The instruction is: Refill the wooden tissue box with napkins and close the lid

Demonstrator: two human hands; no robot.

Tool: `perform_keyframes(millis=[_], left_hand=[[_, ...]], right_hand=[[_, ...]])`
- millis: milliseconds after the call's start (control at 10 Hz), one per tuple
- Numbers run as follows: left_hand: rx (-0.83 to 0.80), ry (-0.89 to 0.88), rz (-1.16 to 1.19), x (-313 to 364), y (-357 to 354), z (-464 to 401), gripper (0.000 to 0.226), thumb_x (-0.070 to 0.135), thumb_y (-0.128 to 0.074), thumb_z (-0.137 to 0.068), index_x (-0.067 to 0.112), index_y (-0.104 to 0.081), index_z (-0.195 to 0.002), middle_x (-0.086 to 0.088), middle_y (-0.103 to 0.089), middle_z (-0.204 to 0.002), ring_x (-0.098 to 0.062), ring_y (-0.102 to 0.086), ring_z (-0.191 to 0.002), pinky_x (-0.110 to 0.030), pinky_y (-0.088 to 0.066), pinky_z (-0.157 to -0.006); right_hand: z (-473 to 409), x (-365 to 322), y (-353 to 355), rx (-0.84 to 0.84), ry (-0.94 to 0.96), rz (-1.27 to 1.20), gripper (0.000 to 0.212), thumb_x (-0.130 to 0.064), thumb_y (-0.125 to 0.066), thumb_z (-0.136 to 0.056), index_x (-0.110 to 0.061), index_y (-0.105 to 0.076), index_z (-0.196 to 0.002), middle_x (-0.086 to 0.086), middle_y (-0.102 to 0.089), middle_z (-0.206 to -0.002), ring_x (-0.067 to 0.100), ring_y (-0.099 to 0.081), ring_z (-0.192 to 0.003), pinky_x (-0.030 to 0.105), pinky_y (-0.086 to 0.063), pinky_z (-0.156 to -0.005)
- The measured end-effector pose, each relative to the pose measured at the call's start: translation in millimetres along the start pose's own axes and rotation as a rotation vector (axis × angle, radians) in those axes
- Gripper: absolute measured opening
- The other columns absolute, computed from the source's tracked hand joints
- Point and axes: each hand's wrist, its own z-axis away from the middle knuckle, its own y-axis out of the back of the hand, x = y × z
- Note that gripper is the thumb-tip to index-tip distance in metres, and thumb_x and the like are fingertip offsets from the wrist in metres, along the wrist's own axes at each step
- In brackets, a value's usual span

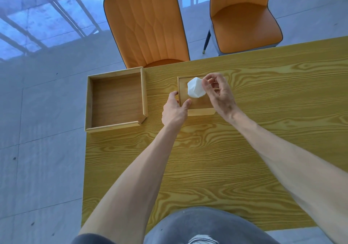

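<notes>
The wooden tissue box (pixel 199 110) stands on the table with its lid (pixel 183 87) on top. A white napkin (pixel 195 90) sticks up through the middle of the lid. My right hand (pixel 219 91) pinches the napkin's right edge between thumb and fingers. My left hand (pixel 176 108) holds the box at its near left corner, thumb on the lid, fingers against the left side. The box's right part is hidden behind my right hand.
An empty wooden tray (pixel 116 99) lies at the table's (pixel 263 112) far left corner, partly over the edge. Two orange chairs (pixel 146 23) (pixel 244 21) stand beyond the far edge. Grey tiled floor lies to the left.
</notes>
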Motion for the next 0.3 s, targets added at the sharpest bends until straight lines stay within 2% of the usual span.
perform_keyframes(millis=[100, 200, 300], left_hand=[[-0.017, -0.010, -0.047, 3.9, 3.2, -0.2, 0.061, 0.045, -0.063, -0.091, 0.030, -0.037, -0.145, -0.003, -0.061, -0.131, -0.026, -0.061, -0.113, -0.045, -0.051, -0.095], [-0.052, -0.037, -0.242, 5.9, 7.3, 1.2, 0.059, 0.047, -0.056, -0.095, 0.026, -0.036, -0.146, -0.005, -0.064, -0.123, -0.029, -0.062, -0.109, -0.042, -0.052, -0.088], [-0.113, -0.071, -0.507, 10.0, 19.6, 1.3, 0.047, 0.050, -0.049, -0.096, 0.020, -0.048, -0.133, -0.004, -0.065, -0.113, -0.029, -0.061, -0.103, -0.038, -0.047, -0.078]], right_hand=[[1.8, -7.0, 5.9, 0.066, -0.026, 0.048, 0.028, -0.044, -0.048, -0.101, -0.021, -0.058, -0.113, 0.003, -0.057, -0.115, 0.001, -0.054, -0.097, 0.007, -0.044, -0.077], [4.5, -6.3, 15.0, 0.113, -0.020, 0.264, 0.031, -0.041, -0.047, -0.102, -0.015, -0.061, -0.112, 0.003, -0.061, -0.108, 0.006, -0.055, -0.088, 0.009, -0.041, -0.070], [3.3, -12.2, 29.1, 0.089, -0.034, 0.495, 0.030, -0.035, -0.048, -0.101, -0.012, -0.066, -0.107, 0.007, -0.069, -0.102, 0.018, -0.062, -0.090, 0.028, -0.047, -0.069]])
